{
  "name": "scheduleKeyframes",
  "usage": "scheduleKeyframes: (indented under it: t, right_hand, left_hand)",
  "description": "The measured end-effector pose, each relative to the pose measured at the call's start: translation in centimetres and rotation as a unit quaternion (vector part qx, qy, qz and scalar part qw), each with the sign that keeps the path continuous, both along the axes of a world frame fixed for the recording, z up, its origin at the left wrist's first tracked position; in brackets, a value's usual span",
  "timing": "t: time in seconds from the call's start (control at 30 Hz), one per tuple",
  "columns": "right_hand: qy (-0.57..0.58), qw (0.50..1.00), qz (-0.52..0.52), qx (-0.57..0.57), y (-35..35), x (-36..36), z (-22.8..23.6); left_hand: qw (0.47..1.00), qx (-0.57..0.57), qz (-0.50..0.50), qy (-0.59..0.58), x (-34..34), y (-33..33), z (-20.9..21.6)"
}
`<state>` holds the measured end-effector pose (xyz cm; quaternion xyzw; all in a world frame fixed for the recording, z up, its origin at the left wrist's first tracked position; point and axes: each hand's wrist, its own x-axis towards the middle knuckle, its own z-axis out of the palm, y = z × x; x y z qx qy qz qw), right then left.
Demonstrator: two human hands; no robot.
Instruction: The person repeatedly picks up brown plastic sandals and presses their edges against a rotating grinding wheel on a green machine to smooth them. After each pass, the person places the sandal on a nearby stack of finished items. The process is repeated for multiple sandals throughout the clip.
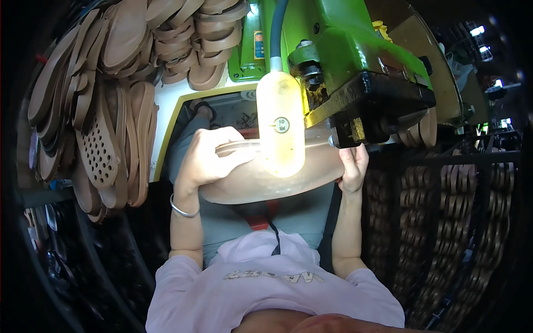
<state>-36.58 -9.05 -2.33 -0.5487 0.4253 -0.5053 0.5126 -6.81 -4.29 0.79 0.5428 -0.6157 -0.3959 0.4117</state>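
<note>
Racks of brown footwear (pixel 433 205) filled the dim space to the right of the green machine (pixel 350 33), and brown sandals (pixel 119 36) hung stacked to its left. Work on one piece looked to be under way: the tan sole (pixel 250 183) was up by the machine's black head (pixel 383 102), though contact could not be made out. How much of it was done did not show, nor whether the stacked sandals were finished or waiting. On the machine's near side, the left hand (pixel 214 155) was closed over the sole's left end, while the right hand (pixel 354 166) pinched the other. The sole looked smooth, pale and bowed, its middle partly hidden by a lit lamp (pixel 280 122).
</note>
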Motion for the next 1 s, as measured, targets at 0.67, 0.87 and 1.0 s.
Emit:
scheduleKeyframes:
  t: [0.67, 0.87, 1.0]
  right_hand:
    - [0.01, 0.999, -0.039, -0.02, -1.8, -1.4, 1.5]
    - [-0.014, 1.0, -0.023, -0.005, -1.5, -0.6, 1.2]
    - [-0.01, 0.999, -0.019, -0.036, -0.4, 1.3, 0.3]
  left_hand:
    - [0.989, -0.133, 0.028, -0.06, -4.1, 0.6, 0.0]
    - [0.994, -0.112, -0.005, -0.016, -2.6, -0.2, -0.4]
    - [1.0, -0.015, 0.005, 0.005, -0.7, 0.5, -0.2]
